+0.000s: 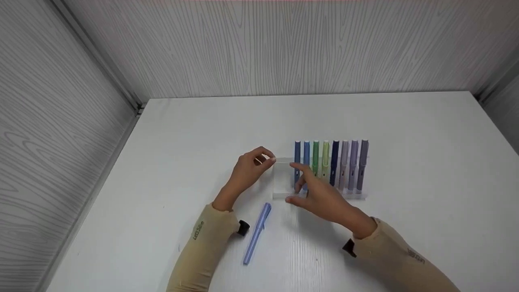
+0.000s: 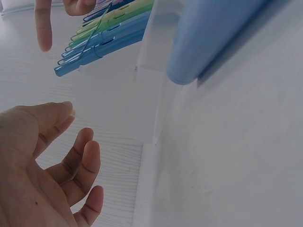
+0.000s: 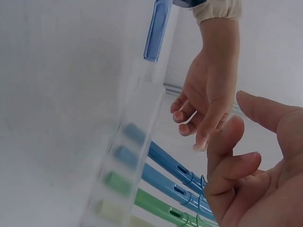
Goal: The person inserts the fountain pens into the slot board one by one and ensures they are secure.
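Observation:
A clear pen stand [image 1: 284,195] holds a row of several capped pens, blue, green, yellow-green, navy and purple, with its left end bare. My left hand [image 1: 249,168] is at the stand's back left corner, thumb and index fingertips together and pinching its edge; the other fingers curl loosely in the left wrist view. Over the stand's left part, my right hand [image 1: 322,196] holds nothing, its thumb near the front edge and its index finger stretched toward the back. A light blue pen [image 1: 257,235] lies on the table in front of the stand, beside the left sleeve.
The white table [image 1: 194,125] meets a wood-grain panel [image 1: 259,48] at the back, with another panel [image 1: 52,142] along the left. Black wrist mounts [image 1: 243,228] stick out from both beige sleeves.

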Demonstrator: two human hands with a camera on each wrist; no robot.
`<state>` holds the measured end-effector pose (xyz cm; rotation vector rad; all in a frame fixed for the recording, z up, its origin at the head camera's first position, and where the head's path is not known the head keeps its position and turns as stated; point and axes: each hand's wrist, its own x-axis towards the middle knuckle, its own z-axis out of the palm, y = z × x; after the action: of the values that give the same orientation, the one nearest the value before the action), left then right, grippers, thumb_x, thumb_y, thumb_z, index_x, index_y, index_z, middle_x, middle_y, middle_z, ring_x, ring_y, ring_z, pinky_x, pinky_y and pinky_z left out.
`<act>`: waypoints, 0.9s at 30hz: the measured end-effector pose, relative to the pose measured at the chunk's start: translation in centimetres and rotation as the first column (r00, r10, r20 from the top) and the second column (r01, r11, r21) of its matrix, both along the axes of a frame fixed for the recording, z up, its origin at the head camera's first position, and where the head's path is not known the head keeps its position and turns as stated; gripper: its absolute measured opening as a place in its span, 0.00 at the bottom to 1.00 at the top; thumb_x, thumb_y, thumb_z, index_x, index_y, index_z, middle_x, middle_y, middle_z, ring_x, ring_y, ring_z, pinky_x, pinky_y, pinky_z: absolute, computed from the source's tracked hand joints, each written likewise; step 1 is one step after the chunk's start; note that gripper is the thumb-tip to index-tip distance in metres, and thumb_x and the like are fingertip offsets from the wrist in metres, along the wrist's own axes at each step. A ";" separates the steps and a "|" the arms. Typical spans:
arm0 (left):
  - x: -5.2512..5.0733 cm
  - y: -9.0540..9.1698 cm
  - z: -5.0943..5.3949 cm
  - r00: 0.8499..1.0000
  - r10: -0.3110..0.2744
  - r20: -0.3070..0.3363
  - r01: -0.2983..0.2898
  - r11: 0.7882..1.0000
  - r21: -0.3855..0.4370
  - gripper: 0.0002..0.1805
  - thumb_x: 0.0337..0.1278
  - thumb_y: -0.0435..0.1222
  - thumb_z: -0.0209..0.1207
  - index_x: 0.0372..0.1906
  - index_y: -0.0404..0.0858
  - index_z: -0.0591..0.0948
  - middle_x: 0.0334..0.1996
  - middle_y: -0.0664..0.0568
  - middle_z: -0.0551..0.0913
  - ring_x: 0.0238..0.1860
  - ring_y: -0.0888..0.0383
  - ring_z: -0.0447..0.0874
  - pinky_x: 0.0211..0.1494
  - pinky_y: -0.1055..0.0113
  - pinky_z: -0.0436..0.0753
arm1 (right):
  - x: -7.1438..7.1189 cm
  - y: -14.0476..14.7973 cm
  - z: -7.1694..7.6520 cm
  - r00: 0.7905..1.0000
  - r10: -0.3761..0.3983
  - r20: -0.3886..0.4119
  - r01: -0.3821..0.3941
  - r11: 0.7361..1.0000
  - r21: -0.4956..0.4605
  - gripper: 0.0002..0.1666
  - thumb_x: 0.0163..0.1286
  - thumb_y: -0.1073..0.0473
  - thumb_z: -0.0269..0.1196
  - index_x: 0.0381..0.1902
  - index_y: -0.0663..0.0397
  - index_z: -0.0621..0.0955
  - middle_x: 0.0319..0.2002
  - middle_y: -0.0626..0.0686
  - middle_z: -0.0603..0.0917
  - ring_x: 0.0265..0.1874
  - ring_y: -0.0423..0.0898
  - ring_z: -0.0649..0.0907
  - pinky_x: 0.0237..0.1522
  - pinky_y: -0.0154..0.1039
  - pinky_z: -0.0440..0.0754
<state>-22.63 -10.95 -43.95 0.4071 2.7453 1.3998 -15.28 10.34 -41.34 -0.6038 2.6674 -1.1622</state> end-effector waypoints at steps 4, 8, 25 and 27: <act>0.1 0.0 0.0 1.000 0.013 0.009 -0.013 1.000 -0.006 0.09 0.64 0.46 0.59 0.43 0.48 0.83 0.35 0.50 0.85 0.33 0.58 0.79 0.35 0.68 0.76 | 0.4 -0.4 -0.6 0.991 0.049 0.123 -0.044 0.998 -0.039 0.49 0.59 0.50 0.71 0.71 0.50 0.57 0.40 0.50 0.77 0.21 0.40 0.70 0.25 0.33 0.71; 0.0 0.0 -0.1 1.000 0.015 0.011 -0.015 1.000 -0.014 0.09 0.64 0.46 0.59 0.43 0.48 0.83 0.36 0.50 0.85 0.34 0.58 0.79 0.36 0.68 0.77 | 0.8 -0.8 -1.0 0.966 0.096 0.239 -0.084 0.995 -0.058 0.50 0.57 0.48 0.72 0.70 0.53 0.58 0.41 0.52 0.78 0.22 0.42 0.70 0.26 0.34 0.71; 0.0 0.0 -0.1 0.999 0.026 0.023 -0.026 1.000 0.008 0.09 0.63 0.46 0.59 0.43 0.49 0.83 0.36 0.51 0.85 0.33 0.58 0.78 0.35 0.68 0.76 | 1.4 -3.1 -2.2 0.876 0.169 0.452 -0.164 0.985 -0.051 0.48 0.58 0.50 0.72 0.69 0.56 0.60 0.34 0.49 0.80 0.20 0.42 0.77 0.26 0.37 0.74; 0.0 0.0 0.0 0.999 0.028 0.022 -0.028 1.000 0.006 0.09 0.63 0.46 0.59 0.43 0.49 0.83 0.36 0.51 0.84 0.34 0.58 0.78 0.35 0.69 0.76 | 1.4 -3.4 -2.2 0.880 0.161 0.446 -0.165 0.986 -0.029 0.49 0.58 0.50 0.72 0.70 0.55 0.59 0.33 0.48 0.81 0.20 0.42 0.77 0.26 0.37 0.73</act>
<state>-22.58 -10.91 -44.00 0.3528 2.7404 1.4106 -13.85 6.93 -43.55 -0.4771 2.1867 -1.0842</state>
